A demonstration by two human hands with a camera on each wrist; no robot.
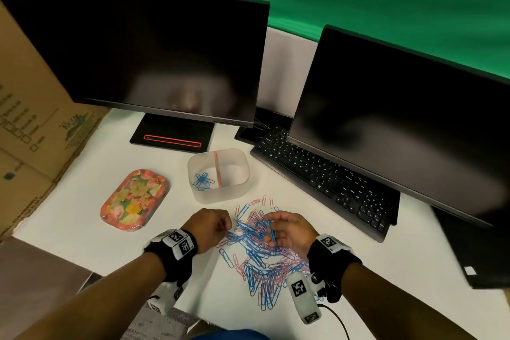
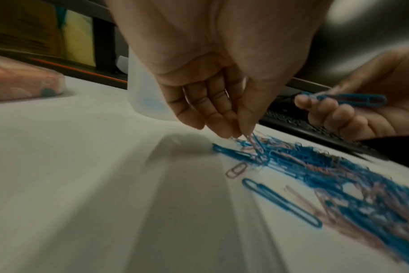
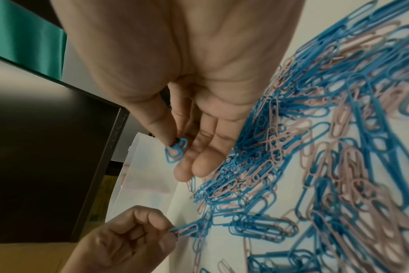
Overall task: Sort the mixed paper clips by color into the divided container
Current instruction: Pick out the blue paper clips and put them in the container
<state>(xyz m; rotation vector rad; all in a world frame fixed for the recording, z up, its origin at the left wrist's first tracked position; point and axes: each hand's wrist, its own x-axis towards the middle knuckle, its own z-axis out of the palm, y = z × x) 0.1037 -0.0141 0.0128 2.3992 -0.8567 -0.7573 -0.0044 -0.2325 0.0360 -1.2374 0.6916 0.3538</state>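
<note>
A person's two hands work at a heap of blue and pink paper clips (image 1: 256,254) spread across a white desk (image 1: 82,232). The left hand (image 1: 212,225), fingers curled, pinches a pink clip (image 3: 187,230) at the heap's near-left edge. The right hand (image 1: 289,230), palm up, holds a small bunch of blue clips (image 1: 271,230) between thumb and fingers just above the heap. Beyond the heap stands the divided container (image 1: 234,193), a frosted tub with a pink-edged partition; several blue clips (image 1: 203,181) lie in its left compartment. A flowered tray (image 1: 133,200) sits to the container's left, a black keyboard (image 1: 325,179) to its right, beneath two dark monitors (image 1: 138,50).
</note>
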